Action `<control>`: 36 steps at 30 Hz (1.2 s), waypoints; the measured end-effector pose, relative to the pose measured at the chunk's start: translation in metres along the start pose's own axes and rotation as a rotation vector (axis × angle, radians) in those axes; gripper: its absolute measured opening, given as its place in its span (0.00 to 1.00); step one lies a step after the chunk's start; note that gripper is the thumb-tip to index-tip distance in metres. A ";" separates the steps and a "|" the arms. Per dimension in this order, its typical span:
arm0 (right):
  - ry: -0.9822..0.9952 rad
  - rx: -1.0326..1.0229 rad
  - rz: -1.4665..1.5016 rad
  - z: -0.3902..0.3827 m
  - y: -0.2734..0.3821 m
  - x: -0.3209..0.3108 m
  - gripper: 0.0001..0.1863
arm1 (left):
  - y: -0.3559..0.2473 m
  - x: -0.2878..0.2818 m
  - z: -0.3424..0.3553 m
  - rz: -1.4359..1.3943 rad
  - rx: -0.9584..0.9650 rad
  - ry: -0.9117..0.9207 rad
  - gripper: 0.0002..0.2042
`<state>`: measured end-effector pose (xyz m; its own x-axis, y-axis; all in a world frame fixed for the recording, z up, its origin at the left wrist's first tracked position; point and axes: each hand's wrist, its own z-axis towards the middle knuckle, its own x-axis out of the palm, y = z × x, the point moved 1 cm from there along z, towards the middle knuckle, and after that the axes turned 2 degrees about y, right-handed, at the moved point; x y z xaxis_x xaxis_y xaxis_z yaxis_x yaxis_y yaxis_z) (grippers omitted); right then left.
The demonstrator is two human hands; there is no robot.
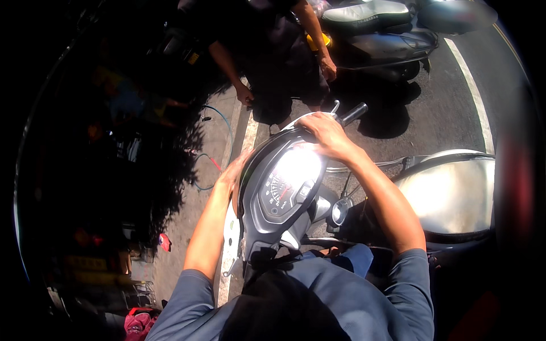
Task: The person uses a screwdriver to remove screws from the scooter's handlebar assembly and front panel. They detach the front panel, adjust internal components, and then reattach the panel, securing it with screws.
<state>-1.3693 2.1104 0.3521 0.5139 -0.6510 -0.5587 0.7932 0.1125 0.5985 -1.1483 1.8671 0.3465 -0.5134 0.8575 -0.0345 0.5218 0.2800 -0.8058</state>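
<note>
A scooter's dark handlebar cover (267, 227) with a round-edged speedometer (278, 193) sits in front of me, its upper part washed out by sun glare. Along the cover's left rim lies my left hand (235, 169), gripping the edge, with its fingertips partly hidden. My right hand (325, 132) wraps over the far right edge of the same cover, close to the black handlebar grip (355, 113) and a silver brake lever (335, 106). A round mirror (340, 211) hangs below the cover on the right.
Another person in dark clothes (273, 45) stands just beyond the scooter, arms lowered. A parked scooter (375, 45) is at the far right, and a large pale seat-like surface (446, 193) is close on my right. A hose (227, 122) lies on the pavement at left.
</note>
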 end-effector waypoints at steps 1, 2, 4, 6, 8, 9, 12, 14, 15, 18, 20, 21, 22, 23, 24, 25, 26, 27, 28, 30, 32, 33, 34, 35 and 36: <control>-0.002 0.002 0.011 0.000 0.001 0.001 0.30 | 0.002 -0.001 -0.001 -0.008 0.015 0.029 0.33; -0.022 0.002 0.013 0.001 0.000 0.004 0.30 | 0.003 -0.002 -0.001 -0.011 0.031 0.046 0.33; -0.063 -0.020 0.000 -0.001 -0.003 0.006 0.30 | 0.002 0.001 -0.004 -0.002 0.058 0.076 0.32; -0.100 -0.029 -0.023 -0.002 -0.008 0.007 0.30 | -0.005 0.006 -0.001 0.032 0.072 0.085 0.32; -0.023 0.001 -0.052 -0.001 -0.006 0.001 0.30 | -0.008 0.011 0.000 0.065 0.073 0.078 0.32; 0.013 0.009 -0.070 0.002 -0.004 -0.005 0.30 | -0.013 0.012 0.002 0.079 0.089 0.084 0.32; 0.028 0.002 -0.096 0.002 -0.001 -0.001 0.29 | -0.012 0.008 0.003 0.123 0.142 0.116 0.31; 0.073 -0.022 -0.108 0.007 0.004 -0.003 0.31 | -0.015 0.006 0.005 0.168 0.211 0.157 0.31; 0.121 -0.009 -0.137 0.012 0.008 -0.005 0.32 | -0.018 0.003 0.004 0.200 0.256 0.176 0.31; 0.255 0.046 -0.238 0.021 0.007 -0.012 0.32 | -0.057 0.055 -0.023 0.353 0.328 0.196 0.29; 0.267 0.028 -0.184 0.024 0.009 -0.007 0.30 | -0.060 0.056 -0.028 0.407 0.353 0.178 0.29; 0.251 0.015 -0.137 0.023 0.007 -0.005 0.30 | -0.061 0.057 -0.028 0.441 0.367 0.174 0.29; 0.263 0.024 -0.114 0.023 0.005 -0.002 0.31 | -0.060 0.057 -0.030 0.423 0.358 0.175 0.29; 0.275 0.034 -0.093 0.022 0.004 -0.001 0.32 | -0.059 0.058 -0.030 0.404 0.348 0.178 0.30; 0.275 0.046 -0.072 0.022 0.003 -0.001 0.32 | -0.062 0.059 -0.031 0.397 0.342 0.183 0.30; 0.260 0.030 -0.064 0.022 0.002 -0.001 0.32 | -0.064 0.061 -0.034 0.414 0.344 0.182 0.30; 0.244 0.015 -0.057 0.022 0.002 -0.001 0.31 | -0.065 0.064 -0.038 0.433 0.346 0.182 0.31; 0.233 0.004 -0.047 0.022 0.002 0.001 0.30 | -0.065 0.064 -0.038 0.448 0.342 0.183 0.31; 0.223 0.003 -0.017 0.022 0.000 0.003 0.30 | -0.064 0.062 -0.034 0.405 0.334 0.196 0.30; 0.206 0.002 0.043 0.021 -0.004 0.005 0.29 | -0.059 0.059 -0.027 0.315 0.315 0.221 0.29; 0.263 0.036 0.048 0.021 -0.008 0.003 0.31 | -0.061 0.062 -0.029 0.308 0.309 0.227 0.29; 0.263 0.036 0.042 0.021 -0.010 0.003 0.32 | -0.064 0.065 -0.031 0.303 0.308 0.229 0.29; 0.271 0.053 0.050 0.019 -0.009 0.004 0.32 | -0.063 0.060 -0.029 0.298 0.295 0.229 0.29; 0.280 0.070 0.058 0.017 -0.009 0.005 0.33 | -0.059 0.054 -0.026 0.318 0.287 0.202 0.29; 0.284 0.081 0.062 0.019 -0.009 0.004 0.34 | -0.060 0.051 -0.026 0.341 0.286 0.173 0.29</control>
<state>-1.3805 2.0925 0.3550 0.6407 -0.4076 -0.6507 0.7345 0.0781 0.6741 -1.1878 1.9060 0.4084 -0.2113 0.9460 -0.2461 0.4198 -0.1395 -0.8968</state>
